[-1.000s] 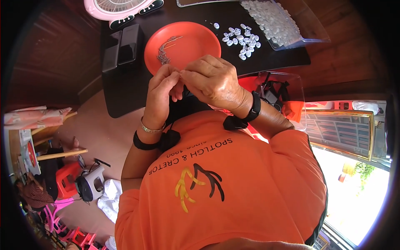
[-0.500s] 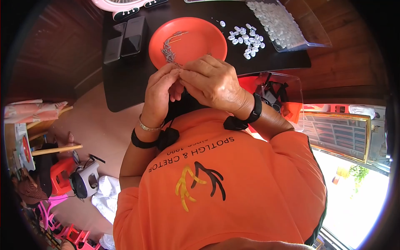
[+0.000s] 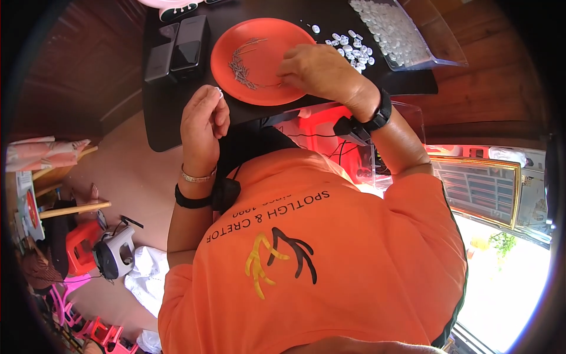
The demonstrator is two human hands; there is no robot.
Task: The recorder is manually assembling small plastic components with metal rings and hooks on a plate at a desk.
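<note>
The hands have come apart since half a second ago: back then both were bunched together just below the plate, and now my right hand (image 3: pixel 321 71) has reached out over the orange plate (image 3: pixel 283 41) while my left hand (image 3: pixel 202 118) hangs back near the front edge of the black counter (image 3: pixel 171 118).

Right hand first: it lies over the right half of the plate, fingers curled down toward the plate's middle, close to the loose heap of thin metal pins (image 3: pixel 242 62) lying on the left half. Whether that grip is closed on a pin or just touching the plate, I can't tell; the knuckles hide the fingertips.

Left hand: raised, thumb and forefinger pinched together on a small white bead (image 3: pixel 218 90) at the fingertips. It sits left of the plate, apart from it.

Beyond the right hand, a scatter of white beads (image 3: pixel 351 44) lies on the counter, and past those a clear plastic tray (image 3: pixel 439 50) holds many more. Two black boxes (image 3: pixel 180 47) stand to the left of the plate. Both wrists wear black bands; the left also has a thin metal bracelet (image 3: pixel 196 176).
</note>
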